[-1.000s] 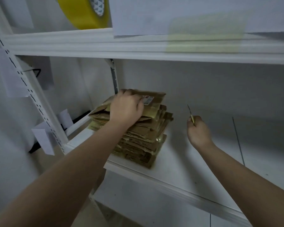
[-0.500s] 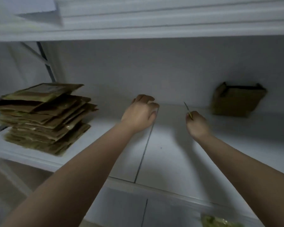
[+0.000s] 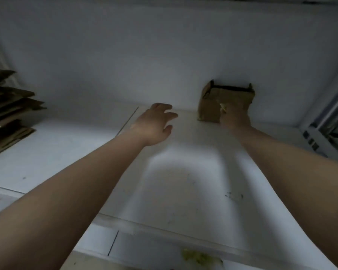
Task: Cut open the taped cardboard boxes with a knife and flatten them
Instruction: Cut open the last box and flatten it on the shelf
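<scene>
Brown cardboard, the box [image 3: 209, 106] stands at the back of the white shelf [image 3: 183, 182], against the wall, its top edge dark and apparently open. It looks light and fairly stiff, though the thin walls would probably buckle under a squeeze; holding it by opposite side faces seems best. The right hand [image 3: 235, 118] is in front of it, fingers curled round a small yellowish knife [image 3: 222, 108]. The left hand [image 3: 154, 124] hovers beside it, fingers spread, holding nothing. Flattened boxes [image 3: 6, 114] are stacked at far left.
</scene>
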Demonstrator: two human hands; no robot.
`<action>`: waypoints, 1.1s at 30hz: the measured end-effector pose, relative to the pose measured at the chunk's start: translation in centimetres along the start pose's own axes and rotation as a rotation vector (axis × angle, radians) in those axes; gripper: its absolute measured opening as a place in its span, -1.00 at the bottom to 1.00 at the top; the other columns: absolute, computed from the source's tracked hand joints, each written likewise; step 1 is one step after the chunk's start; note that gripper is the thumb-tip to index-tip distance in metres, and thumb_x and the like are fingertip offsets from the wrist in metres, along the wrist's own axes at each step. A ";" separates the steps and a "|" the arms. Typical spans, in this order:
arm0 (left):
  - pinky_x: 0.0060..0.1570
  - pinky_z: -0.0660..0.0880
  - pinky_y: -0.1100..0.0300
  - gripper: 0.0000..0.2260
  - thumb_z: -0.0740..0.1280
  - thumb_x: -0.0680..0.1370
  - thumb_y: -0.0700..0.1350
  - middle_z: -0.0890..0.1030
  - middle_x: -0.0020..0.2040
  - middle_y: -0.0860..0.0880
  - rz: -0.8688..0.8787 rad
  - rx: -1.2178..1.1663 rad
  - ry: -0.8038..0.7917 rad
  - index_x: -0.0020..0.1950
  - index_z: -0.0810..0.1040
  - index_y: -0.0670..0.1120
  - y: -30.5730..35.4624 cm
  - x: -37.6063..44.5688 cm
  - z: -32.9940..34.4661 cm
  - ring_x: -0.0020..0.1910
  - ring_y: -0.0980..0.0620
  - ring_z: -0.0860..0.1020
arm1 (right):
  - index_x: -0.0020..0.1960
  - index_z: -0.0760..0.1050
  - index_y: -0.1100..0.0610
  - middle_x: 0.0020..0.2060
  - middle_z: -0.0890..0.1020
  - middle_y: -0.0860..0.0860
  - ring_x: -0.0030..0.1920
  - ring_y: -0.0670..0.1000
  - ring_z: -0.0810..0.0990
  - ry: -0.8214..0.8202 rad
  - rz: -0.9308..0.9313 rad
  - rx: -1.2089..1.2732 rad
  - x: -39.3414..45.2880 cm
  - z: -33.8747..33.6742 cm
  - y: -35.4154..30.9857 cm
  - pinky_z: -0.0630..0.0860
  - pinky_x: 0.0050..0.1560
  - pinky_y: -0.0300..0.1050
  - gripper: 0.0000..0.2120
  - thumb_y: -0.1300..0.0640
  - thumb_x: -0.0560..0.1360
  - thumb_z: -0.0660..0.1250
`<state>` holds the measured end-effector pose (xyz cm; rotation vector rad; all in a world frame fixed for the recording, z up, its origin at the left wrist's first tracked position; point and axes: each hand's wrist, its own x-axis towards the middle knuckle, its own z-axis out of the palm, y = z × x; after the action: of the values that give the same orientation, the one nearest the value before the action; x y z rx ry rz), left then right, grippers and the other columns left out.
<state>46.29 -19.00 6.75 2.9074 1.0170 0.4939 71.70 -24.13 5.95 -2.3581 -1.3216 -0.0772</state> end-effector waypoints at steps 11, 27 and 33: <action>0.42 0.19 0.08 -0.57 0.21 0.61 -0.06 0.20 0.53 -0.09 -0.112 0.063 -0.071 0.49 0.32 0.00 0.4 -0.1 -1.2 0.51 -0.07 0.10 | 0.44 0.14 0.34 0.28 0.38 0.24 0.12 0.26 0.47 -0.136 -0.075 -0.197 5.0 -1.5 -0.7 0.48 0.10 0.04 -0.53 0.20 0.58 0.11; -0.13 0.41 0.06 -0.52 0.30 0.44 0.28 0.55 -0.22 -0.14 -0.358 -0.382 0.178 -0.20 0.52 -0.17 -3.6 -3.7 -4.9 -0.15 -0.12 0.52 | -0.05 0.53 0.30 0.05 0.50 0.13 -0.02 0.11 0.53 0.071 -0.796 0.412 -5.4 -1.2 -14.8 0.42 -0.06 -0.11 -0.84 0.31 0.52 0.17; -0.31 0.33 0.12 -0.61 0.31 0.57 0.10 0.49 -0.39 -0.06 -0.549 -0.348 0.340 -0.35 0.40 -0.11 -9.5 -10.3 -5.5 -0.29 -0.10 0.50 | 0.20 0.47 0.13 0.17 0.46 0.09 0.03 0.11 0.54 0.069 -0.493 0.415 -7.5 1.4 -18.8 0.45 -0.02 -0.09 -0.75 0.19 0.56 0.15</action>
<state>31.25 -18.27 7.87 2.1586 1.5149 1.0159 51.91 -21.07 9.22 -1.6438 -1.6700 -0.0264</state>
